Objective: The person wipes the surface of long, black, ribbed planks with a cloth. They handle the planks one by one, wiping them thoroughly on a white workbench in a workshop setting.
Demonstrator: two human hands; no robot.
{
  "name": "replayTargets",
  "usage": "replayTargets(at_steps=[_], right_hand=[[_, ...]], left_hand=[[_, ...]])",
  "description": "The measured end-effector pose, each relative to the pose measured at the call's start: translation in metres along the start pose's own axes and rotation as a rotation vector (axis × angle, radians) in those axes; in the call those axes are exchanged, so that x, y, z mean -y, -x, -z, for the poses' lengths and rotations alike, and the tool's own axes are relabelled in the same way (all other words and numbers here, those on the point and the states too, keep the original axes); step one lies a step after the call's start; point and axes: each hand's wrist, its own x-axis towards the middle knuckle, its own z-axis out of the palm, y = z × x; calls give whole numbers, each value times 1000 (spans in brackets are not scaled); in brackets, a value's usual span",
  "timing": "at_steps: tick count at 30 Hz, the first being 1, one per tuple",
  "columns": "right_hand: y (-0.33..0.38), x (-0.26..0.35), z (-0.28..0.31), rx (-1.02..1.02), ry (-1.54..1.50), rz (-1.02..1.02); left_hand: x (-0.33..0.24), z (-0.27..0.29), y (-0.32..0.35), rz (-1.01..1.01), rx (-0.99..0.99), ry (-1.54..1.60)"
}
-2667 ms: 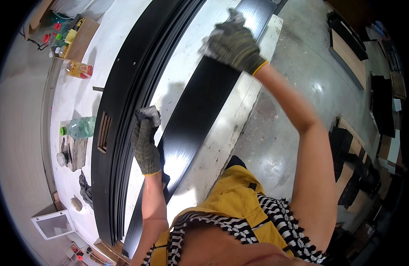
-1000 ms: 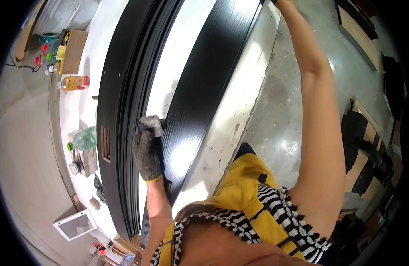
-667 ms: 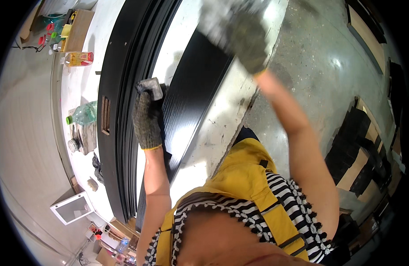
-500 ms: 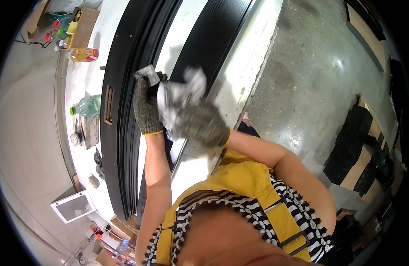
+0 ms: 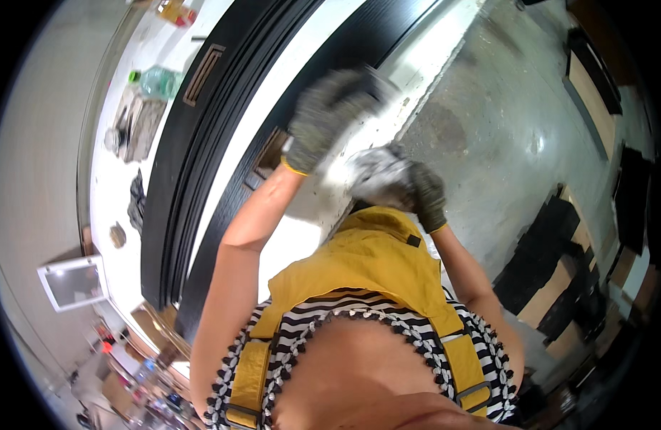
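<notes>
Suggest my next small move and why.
I'd probably swing the crumpled cloth in your right gloved hand over the nearer black board: the cloth is held off that board, by the edge of the white table.

A long black board [image 5: 373, 37] with a rectangular cutout [image 5: 271, 153] is laid along the white table [image 5: 300, 240]; a crumpled, grey-white cloth [image 5: 378, 175] is held near the table's edge.

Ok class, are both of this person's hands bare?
No, the left hand and the right hand both wear greyish, yellow-edged gloves.
</notes>
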Motion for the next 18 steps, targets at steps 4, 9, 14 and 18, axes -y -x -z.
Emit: replayTargets(at_steps=[4, 9, 14, 18], right_hand=[[11, -5, 38, -93, 468, 50], [26, -3, 25, -129, 437, 28], [38, -6, -19, -22, 11, -202], [21, 38, -27, -5, -701, -659]], left_hand=[[46, -42, 64, 426, 148, 351], [97, -36, 99, 498, 77, 216], [101, -26, 120, 585, 56, 226], [75, -5, 149, 729, 128, 67]])
